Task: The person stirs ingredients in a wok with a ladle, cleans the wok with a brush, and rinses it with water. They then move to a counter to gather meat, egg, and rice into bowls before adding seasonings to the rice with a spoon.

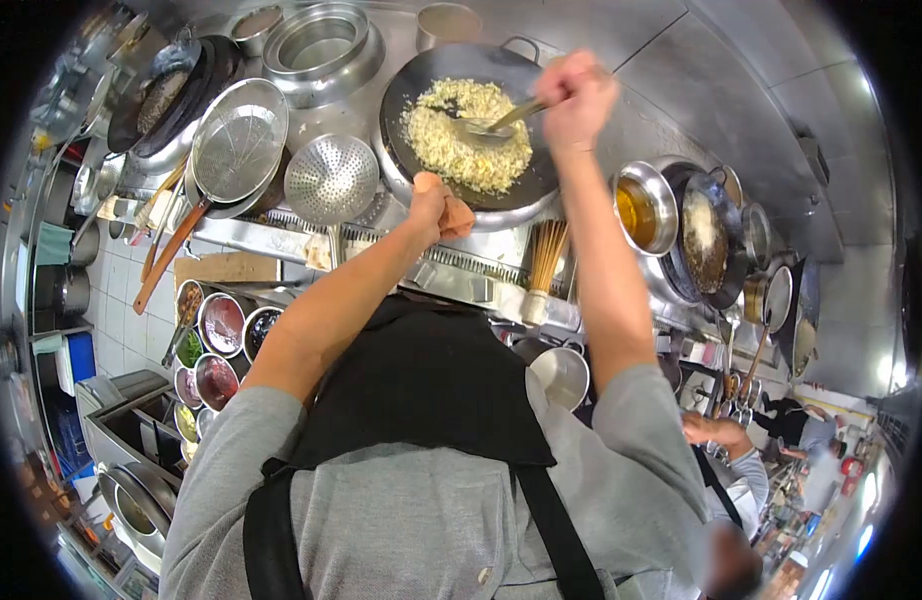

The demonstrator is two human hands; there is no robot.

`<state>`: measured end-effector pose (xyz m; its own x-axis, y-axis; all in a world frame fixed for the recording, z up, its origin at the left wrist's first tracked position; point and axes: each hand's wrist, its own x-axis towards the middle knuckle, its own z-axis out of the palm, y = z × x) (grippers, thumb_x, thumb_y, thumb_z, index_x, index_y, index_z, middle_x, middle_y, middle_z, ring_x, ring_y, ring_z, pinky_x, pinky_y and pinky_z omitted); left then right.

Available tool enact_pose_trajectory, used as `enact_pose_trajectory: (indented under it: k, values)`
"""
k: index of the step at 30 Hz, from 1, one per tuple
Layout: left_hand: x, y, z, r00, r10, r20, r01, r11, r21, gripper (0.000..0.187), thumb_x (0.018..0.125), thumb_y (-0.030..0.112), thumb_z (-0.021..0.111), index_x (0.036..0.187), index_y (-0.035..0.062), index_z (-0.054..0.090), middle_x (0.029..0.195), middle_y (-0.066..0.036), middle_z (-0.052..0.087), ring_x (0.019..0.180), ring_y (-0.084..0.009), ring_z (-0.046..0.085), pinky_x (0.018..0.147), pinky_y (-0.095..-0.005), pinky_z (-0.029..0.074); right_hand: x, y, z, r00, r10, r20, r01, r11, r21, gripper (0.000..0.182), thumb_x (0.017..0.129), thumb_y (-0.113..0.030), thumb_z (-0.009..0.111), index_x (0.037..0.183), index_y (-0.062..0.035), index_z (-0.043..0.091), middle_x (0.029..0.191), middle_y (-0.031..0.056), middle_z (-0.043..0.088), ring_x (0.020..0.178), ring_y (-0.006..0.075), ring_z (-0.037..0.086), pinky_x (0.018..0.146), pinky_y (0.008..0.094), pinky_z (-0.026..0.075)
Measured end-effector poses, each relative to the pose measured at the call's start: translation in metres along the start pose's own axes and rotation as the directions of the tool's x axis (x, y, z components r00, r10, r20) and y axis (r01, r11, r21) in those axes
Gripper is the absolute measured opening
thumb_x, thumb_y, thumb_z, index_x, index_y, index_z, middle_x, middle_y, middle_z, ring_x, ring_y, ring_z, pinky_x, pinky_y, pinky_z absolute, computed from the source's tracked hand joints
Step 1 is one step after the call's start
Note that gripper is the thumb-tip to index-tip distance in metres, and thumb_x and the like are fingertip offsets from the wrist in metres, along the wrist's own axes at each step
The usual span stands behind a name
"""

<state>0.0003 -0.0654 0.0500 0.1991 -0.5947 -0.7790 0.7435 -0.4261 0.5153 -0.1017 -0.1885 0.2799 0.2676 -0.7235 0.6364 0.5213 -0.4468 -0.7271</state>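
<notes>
A black wok (541, 183) sits on the stove straight ahead, with pale yellow fried rice (446, 150) spread inside it. My left hand (439, 208) is closed on an orange-brown cloth (457, 218) at the wok's near edge. Wrapped round the handle of a metal ladle (481, 128) is my right hand (578, 100), above the wok's right side. The ladle's bowl rests in the rice.
Left of the wok lie a perforated skimmer (331, 180) and a wire strainer (239, 140). A bowl of amber oil (636, 212), a bamboo brush (547, 262) and another wok (726, 265) are to the right. Co-workers (741, 470) stand at lower right.
</notes>
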Motion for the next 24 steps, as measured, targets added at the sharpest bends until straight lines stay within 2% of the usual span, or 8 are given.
enact_pose_trajectory:
  k: [4,7,8,11,16,18,21,24]
  values:
    - [-0.017,0.004,0.002,0.999,-0.005,0.039,0.004,0.999,0.037,0.031,0.084,0.020,0.052,0.112,0.0091,0.045,0.084,-0.015,0.063,0.065,-0.0352,0.066,0.053,-0.0556,0.052,-0.001,-0.098,-0.028,0.994,-0.056,0.096,0.032,0.972,0.233,0.034,0.086,-0.032,0.041,0.063,-0.0087,0.034,0.048,0.0034,0.035,0.042,0.0140,0.033,0.043,0.0316,0.032]
    - [-0.022,0.008,0.006,1.000,0.025,0.005,-0.025,0.999,0.038,0.028,0.085,0.022,0.051,0.110,0.0089,0.048,0.083,-0.015,0.063,0.064,-0.0347,0.065,0.051,-0.0522,0.051,-0.047,-0.041,-0.044,0.964,-0.136,-0.227,0.115,0.988,-0.106,0.033,0.089,-0.029,0.039,0.064,-0.0087,0.037,0.046,0.0039,0.037,0.041,0.0150,0.033,0.041,0.0334,0.033]
    - [-0.020,0.008,0.004,1.000,0.014,0.010,-0.014,0.998,0.066,0.027,0.085,0.022,0.050,0.109,0.0094,0.048,0.082,-0.014,0.063,0.063,-0.0342,0.065,0.049,-0.0513,0.051,-0.054,-0.013,-0.056,0.992,-0.028,-0.121,0.040,0.994,0.098,0.031,0.090,-0.026,0.037,0.064,-0.0089,0.038,0.046,0.0037,0.037,0.040,0.0149,0.033,0.041,0.0333,0.033]
    - [-0.009,0.002,-0.002,0.996,-0.002,0.084,-0.004,0.998,0.069,0.022,0.085,0.021,0.049,0.105,0.0116,0.049,0.079,-0.013,0.063,0.061,-0.0328,0.064,0.047,-0.0497,0.049,-0.009,-0.030,-0.065,0.965,-0.015,-0.261,0.042,0.994,0.099,0.032,0.088,-0.026,0.034,0.062,-0.0089,0.037,0.046,0.0027,0.034,0.039,0.0146,0.029,0.041,0.0325,0.031]
    - [-0.014,0.002,0.004,0.998,0.057,-0.007,-0.056,0.998,0.028,0.024,0.086,0.023,0.052,0.103,0.0077,0.052,0.082,-0.015,0.064,0.067,-0.0359,0.065,0.051,-0.0534,0.048,-0.010,-0.149,-0.066,0.994,-0.072,-0.087,0.079,0.994,0.073,0.040,0.088,-0.038,0.035,0.057,-0.0116,0.034,0.044,0.0016,0.030,0.040,0.0130,0.027,0.042,0.0296,0.028]
    - [-0.014,0.004,0.002,0.999,0.051,0.005,-0.051,0.999,-0.007,0.025,0.085,0.024,0.054,0.105,0.0091,0.051,0.084,-0.015,0.064,0.068,-0.0350,0.066,0.051,-0.0540,0.048,-0.036,-0.114,-0.086,0.933,-0.158,-0.324,0.141,0.987,-0.075,0.037,0.089,-0.032,0.035,0.058,-0.0128,0.038,0.045,0.0016,0.031,0.041,0.0130,0.030,0.042,0.0301,0.031]
    - [-0.015,0.003,0.004,0.998,0.021,0.058,-0.022,0.999,0.025,0.024,0.087,0.021,0.049,0.109,0.0122,0.045,0.078,-0.015,0.061,0.056,-0.0338,0.063,0.044,-0.0515,0.047,-0.064,-0.002,-0.066,0.831,-0.103,-0.546,0.157,0.986,0.053,0.026,0.088,-0.018,0.041,0.064,-0.0082,0.045,0.049,0.0035,0.041,0.042,0.0130,0.035,0.042,0.0303,0.034]
    - [-0.011,0.004,0.001,0.999,0.012,0.047,-0.016,0.997,0.082,0.026,0.086,0.026,0.054,0.106,0.0106,0.050,0.085,-0.013,0.063,0.069,-0.0326,0.066,0.051,-0.0533,0.048,-0.073,-0.049,0.031,0.889,-0.123,-0.440,0.144,0.989,0.016,0.013,0.088,-0.005,0.041,0.074,-0.0071,0.042,0.055,0.0032,0.041,0.045,0.0136,0.036,0.047,0.0313,0.039]
